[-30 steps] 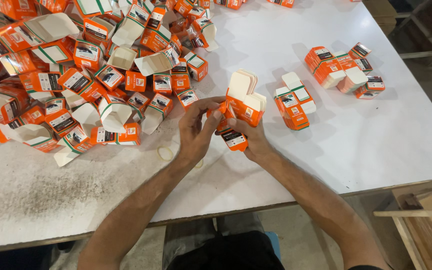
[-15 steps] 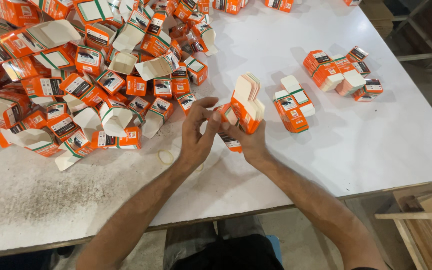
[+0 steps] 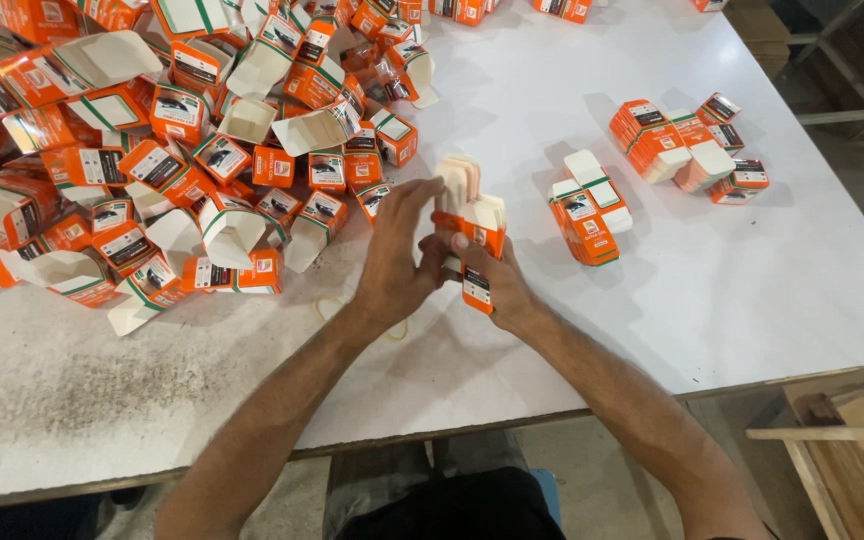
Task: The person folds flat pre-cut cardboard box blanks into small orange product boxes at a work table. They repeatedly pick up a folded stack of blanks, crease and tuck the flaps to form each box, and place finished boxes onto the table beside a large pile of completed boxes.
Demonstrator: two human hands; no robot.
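Note:
Both of my hands meet over a white table (image 3: 572,330) around a stack of flattened orange-and-white cartons (image 3: 467,215). My left hand (image 3: 397,260) presses its fingers against the left side and top of the stack. Gripping it from below and behind is my right hand (image 3: 497,285), thumb on the front face. The stack stands on edge, white flaps pointing up. A big loose pile of opened orange cartons (image 3: 152,150) lies just left of my hands.
To the right lie a small stack of flat cartons (image 3: 587,210) and a further group of stacks (image 3: 687,150). A rubber band (image 3: 327,310) lies on the table under my left wrist. Wooden pieces (image 3: 852,440) sit beyond the table's right front corner.
The carton stack has been squared up and turned more upright between my hands. My left fingers have shifted up onto its top edge.

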